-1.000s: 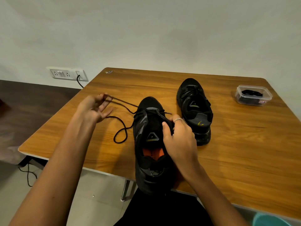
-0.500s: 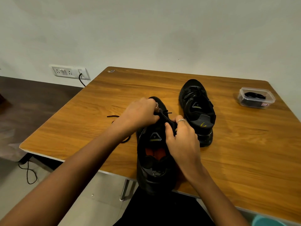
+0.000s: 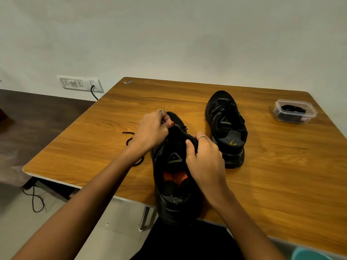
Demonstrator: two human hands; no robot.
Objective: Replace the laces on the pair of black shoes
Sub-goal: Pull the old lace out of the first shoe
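Our left hand [image 3: 152, 131] fingers pinch the lace [image 3: 131, 141] at the near shoe's [image 3: 174, 166] eyelets; our right hand [image 3: 204, 156] grips its tongue edge. Lace trails loose on the surface [image 3: 272, 175], so this shoe seems midway. The far shoe [image 3: 225, 126] looks laced; laces sit in the container [image 3: 294, 111].

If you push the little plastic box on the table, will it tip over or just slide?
The plastic box looks low and wide with a flat bottom, so it would probably slide on the smooth wooden table rather than tip. It holds only something dark and soft-looking, so it is likely light and easy to shove.
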